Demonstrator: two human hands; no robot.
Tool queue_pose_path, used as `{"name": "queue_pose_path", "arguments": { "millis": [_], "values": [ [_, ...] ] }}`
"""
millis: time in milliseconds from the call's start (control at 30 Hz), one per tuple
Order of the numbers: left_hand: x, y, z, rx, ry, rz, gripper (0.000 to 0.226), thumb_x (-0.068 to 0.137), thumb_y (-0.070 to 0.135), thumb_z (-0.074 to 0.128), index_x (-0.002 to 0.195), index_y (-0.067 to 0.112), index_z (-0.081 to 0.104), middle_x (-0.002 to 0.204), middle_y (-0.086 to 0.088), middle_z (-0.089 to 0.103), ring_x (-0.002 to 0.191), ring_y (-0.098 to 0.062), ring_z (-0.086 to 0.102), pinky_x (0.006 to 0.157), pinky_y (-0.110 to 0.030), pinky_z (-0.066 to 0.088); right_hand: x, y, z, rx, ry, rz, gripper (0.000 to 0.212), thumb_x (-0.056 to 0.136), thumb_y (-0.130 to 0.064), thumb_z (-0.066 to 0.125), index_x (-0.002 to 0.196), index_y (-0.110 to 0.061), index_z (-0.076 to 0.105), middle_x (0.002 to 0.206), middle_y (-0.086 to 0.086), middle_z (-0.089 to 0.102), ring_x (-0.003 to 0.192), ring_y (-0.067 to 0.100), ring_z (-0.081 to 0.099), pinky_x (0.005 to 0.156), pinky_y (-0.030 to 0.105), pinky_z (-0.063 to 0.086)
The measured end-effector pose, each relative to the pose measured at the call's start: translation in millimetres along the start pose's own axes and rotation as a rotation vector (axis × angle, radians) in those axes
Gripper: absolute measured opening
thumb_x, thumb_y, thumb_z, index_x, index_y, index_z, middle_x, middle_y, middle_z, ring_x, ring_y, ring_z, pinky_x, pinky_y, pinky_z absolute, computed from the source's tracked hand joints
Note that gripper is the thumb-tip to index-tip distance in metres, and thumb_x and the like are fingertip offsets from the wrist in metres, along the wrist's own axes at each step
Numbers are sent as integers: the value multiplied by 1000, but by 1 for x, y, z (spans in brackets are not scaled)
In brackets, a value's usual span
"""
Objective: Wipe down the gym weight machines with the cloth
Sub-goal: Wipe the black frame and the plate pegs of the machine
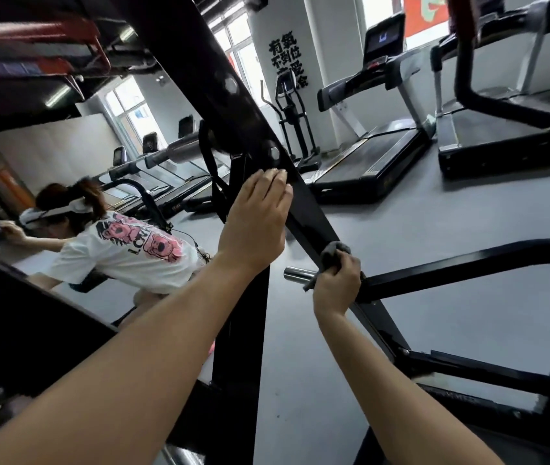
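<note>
Treadmills [367, 159] beyond black beam [310, 213], mirror [65, 146] at left

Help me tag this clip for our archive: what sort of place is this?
A gym, almost certainly. Treadmills stand in a row, an elliptical trainer beside them, and the right hand holds a grey cloth against a black machine frame.

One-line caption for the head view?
Right hand presses a grey cloth to the black diagonal bar; left hand rests higher up.

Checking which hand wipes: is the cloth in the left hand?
No, the right hand grips the grey cloth against the black beam.
</note>
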State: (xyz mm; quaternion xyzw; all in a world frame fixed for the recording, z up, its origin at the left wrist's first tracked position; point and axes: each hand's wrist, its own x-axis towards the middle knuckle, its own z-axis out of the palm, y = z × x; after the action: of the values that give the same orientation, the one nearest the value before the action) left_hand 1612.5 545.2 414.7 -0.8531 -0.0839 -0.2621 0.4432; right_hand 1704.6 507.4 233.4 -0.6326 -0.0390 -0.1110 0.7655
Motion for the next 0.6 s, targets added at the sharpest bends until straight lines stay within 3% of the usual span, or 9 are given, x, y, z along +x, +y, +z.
{"name": "queue_pose_path", "arguments": {
  "millis": [100,167,233,367,467,600],
  "values": [
    [-8,-1,-5,-105,82,-126,63,87,19,58,147,3,48,154,-15,45,147,-33,36,126,-46,21,-2,-41,7,47,-53,-167,25,88,15,54,100,-1,68,105,0,54,91,21,62,87,4,39],
    [-15,0,-7,-185,126,-194,71,88,20,61,153,2,40,160,-15,37,152,-32,30,125,-48,21,3,-60,12,32,-94,-250,27,84,12,56,102,-5,68,108,-3,53,102,23,61,97,24,47],
    [-25,2,-7,-241,134,-251,81,90,24,63,159,1,28,167,-15,25,156,-31,21,125,-49,22,5,-72,11,8,-128,-309,29,84,10,57,103,-8,67,112,-3,53,105,22,59,98,36,50],
    [-42,10,-6,-301,131,-352,87,97,36,62,162,-2,17,172,-15,9,159,-33,10,128,-46,17,2,-85,-2,-36,-212,-530,32,84,6,58,108,-13,66,118,-4,51,108,21,57,95,32,50],
    [-48,15,-4,-390,153,-406,86,99,40,61,163,3,17,172,-16,10,159,-31,12,128,-41,17,15,-74,-5,-115,-239,-550,39,78,3,58,110,-20,64,118,-6,50,105,20,59,86,34,53],
    [-70,22,2,-492,107,-479,93,96,40,68,166,14,12,172,-15,9,158,-31,14,126,-40,25,17,-49,-6,-245,-316,-447,39,74,-7,57,103,-32,58,112,-12,45,90,27,66,70,44,58]
  ]
}}
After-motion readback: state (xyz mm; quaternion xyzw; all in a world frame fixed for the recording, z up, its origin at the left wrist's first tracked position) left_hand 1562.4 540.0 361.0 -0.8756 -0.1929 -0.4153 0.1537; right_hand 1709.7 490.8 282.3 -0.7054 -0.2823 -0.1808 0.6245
